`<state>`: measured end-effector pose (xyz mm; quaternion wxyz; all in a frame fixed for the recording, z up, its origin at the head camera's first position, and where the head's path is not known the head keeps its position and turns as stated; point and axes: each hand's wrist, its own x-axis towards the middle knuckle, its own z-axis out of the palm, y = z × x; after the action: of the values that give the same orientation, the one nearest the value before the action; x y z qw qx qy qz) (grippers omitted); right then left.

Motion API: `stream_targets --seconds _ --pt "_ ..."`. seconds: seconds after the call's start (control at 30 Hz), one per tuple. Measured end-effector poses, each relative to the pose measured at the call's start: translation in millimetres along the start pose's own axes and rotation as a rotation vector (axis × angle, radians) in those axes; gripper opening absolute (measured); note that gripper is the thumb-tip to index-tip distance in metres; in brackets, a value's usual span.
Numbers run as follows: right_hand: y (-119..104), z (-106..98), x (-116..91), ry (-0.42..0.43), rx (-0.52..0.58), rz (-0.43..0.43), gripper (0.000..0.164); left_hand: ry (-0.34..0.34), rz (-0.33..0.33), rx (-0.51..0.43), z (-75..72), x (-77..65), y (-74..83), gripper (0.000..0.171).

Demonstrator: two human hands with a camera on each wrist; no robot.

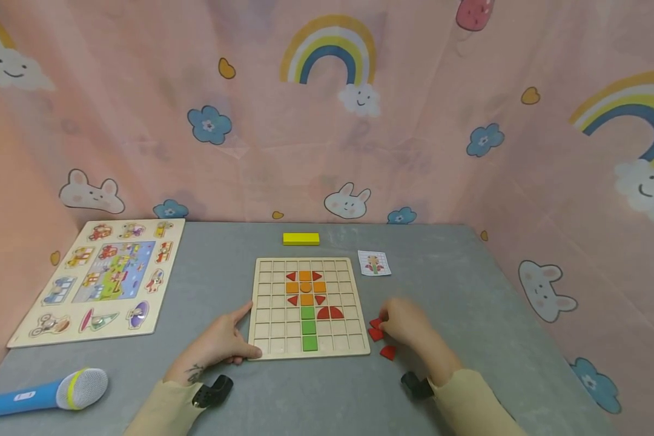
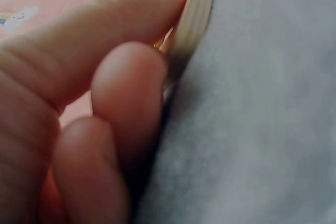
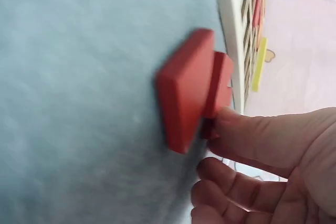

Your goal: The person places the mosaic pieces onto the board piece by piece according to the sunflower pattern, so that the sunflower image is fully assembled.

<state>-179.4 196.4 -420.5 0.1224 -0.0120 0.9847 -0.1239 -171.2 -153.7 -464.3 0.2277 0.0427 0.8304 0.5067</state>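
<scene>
A wooden grid board (image 1: 267, 309) lies on the grey table, holding orange squares, an orange disc (image 1: 306, 287), red triangles, a column of green squares (image 1: 308, 327) and two red quarter-circles (image 1: 329, 313). My left hand (image 1: 220, 339) holds the board's left side, thumb at the near left corner and index finger along the edge; its other fingers curl beside the edge in the left wrist view. Right of the board, my right hand (image 1: 409, 321) pinches a red quarter-circle piece (image 3: 219, 90), partly hidden by the thumb. Other red pieces (image 1: 388, 352) lie close by.
A small picture card (image 1: 374, 263) lies beyond the board's far right corner, and a yellow block (image 1: 301, 239) behind the board. To the left are a wooden picture puzzle (image 1: 160, 290) and a blue microphone (image 1: 38, 393). A patterned pink cloth (image 1: 414, 151) hangs behind the table.
</scene>
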Motion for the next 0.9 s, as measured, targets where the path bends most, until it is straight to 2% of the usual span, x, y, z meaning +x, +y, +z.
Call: stream_targets --seconds 0.1,0.23,0.47,0.6,0.8,0.9 --pt "-0.3 1.9 -3.4 0.019 0.021 0.002 0.004 0.000 -0.001 -0.004 -0.4 -0.6 -0.2 0.116" --pt "2.1 5.2 -3.5 0.036 0.104 0.007 0.006 0.001 0.004 -0.002 -0.3 -0.7 0.3 0.115" --pt "1.6 4.6 4.0 0.035 0.363 0.045 0.006 -0.003 0.001 -0.001 -0.5 -1.3 1.2 0.115" --pt "-11.2 2.3 7.2 0.050 0.445 0.019 0.013 -0.013 0.006 -0.008 -0.9 -2.1 1.9 0.114" --pt "-40.8 8.7 9.3 -0.048 0.671 -0.025 0.009 -0.012 0.009 -0.009 -1.0 -2.7 3.2 0.113" --pt "-53.5 13.9 9.8 -0.082 0.723 -0.049 0.004 -0.010 0.007 -0.012 -0.9 -2.5 2.8 0.113"
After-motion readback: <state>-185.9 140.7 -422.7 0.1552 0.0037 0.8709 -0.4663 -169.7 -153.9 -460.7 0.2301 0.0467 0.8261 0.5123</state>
